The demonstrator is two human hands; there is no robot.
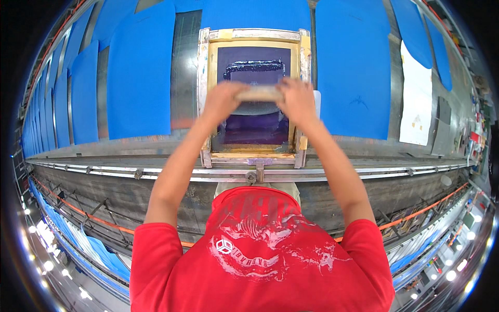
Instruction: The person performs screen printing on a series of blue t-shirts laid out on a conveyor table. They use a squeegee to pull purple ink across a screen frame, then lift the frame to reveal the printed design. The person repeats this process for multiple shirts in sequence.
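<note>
Both of my hands grip the ends of a pale squeegee (260,94) with a wooden-looking handle, slightly smeared by motion. My left hand (223,99) is closed round its left end, and my right hand (298,100) round its right end. The squeegee lies crosswise over the middle of a printing screen (203,57), whose worn, pale frame has yellow tape along its inner edges. On the dark purple mesh (254,130), a line of thick dark ink (254,65) runs across beyond my hands. The squeegee's blade and its contact with the mesh are hidden.
Blue fabric panels (140,73) lie flat on the long table on both sides, with another blue panel (353,67) to the right. A white piece (416,99) lies farther right. A metal rail (182,171) runs along the table's near edge, between the screen and my body.
</note>
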